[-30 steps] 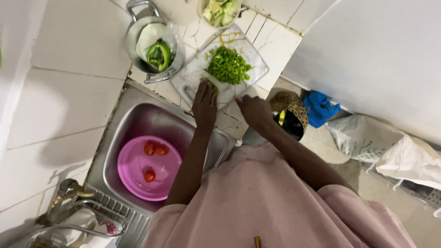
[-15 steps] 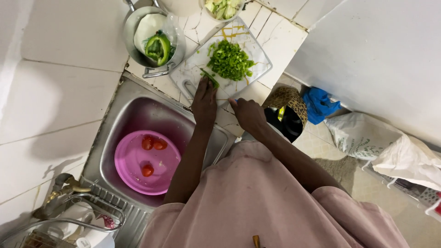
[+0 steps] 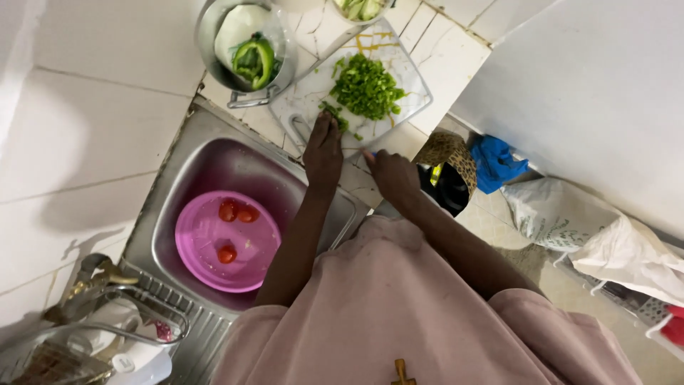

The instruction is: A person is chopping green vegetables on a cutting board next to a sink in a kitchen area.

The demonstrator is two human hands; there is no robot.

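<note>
A white cutting board (image 3: 406,68) lies on the tiled counter with a pile of chopped green pepper (image 3: 367,87) on it. My left hand (image 3: 322,151) rests at the board's near edge, fingertips pressing down a green pepper piece (image 3: 332,114). My right hand (image 3: 390,175) is closed in a fist just off the board's near corner. A bit of blue handle (image 3: 371,153) shows at its thumb; no blade is visible.
A metal pot (image 3: 214,28) behind the sink holds a green pepper half (image 3: 253,60). In the steel sink (image 3: 206,153), a pink bowl (image 3: 199,246) holds three tomatoes. A tap and dish rack (image 3: 85,314) are at lower left. A bin (image 3: 449,178) and bags (image 3: 613,242) stand on the floor, right.
The view has shifted slightly. My right hand has drawn back a little from the chopped pile toward the board's near corner. My left hand has stayed at the board's edge.
</note>
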